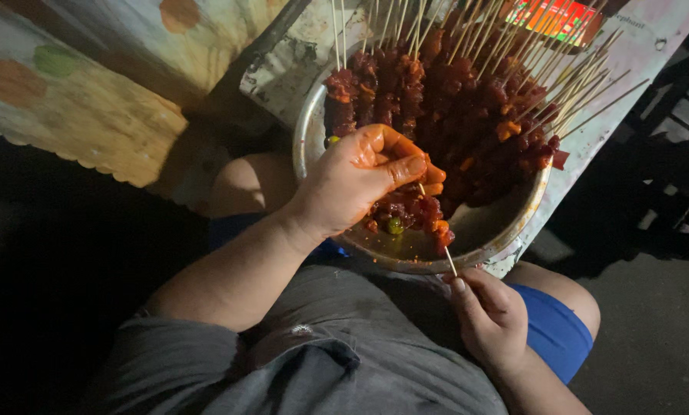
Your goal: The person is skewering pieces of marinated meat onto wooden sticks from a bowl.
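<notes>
1. Red marinated meat on a thin wooden skewer (425,219) sits at frame centre, over the round dented metal bowl (483,230).
2. The left hand (360,180), sauce-smeared, pinches the meat.
3. The right hand (490,315), lower right, pinches the skewer's end.
4. Finished skewers (452,92) fill the bowl's upper part.

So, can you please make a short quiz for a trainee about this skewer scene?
1. True or false: the right hand pinches the bare end of a wooden skewer.
2. Which hand grips the meat pieces? A left, B right.
3. The finished skewers lie in a round metal ____.

Key: 1 true; 2 A, the left hand; 3 bowl.
</notes>
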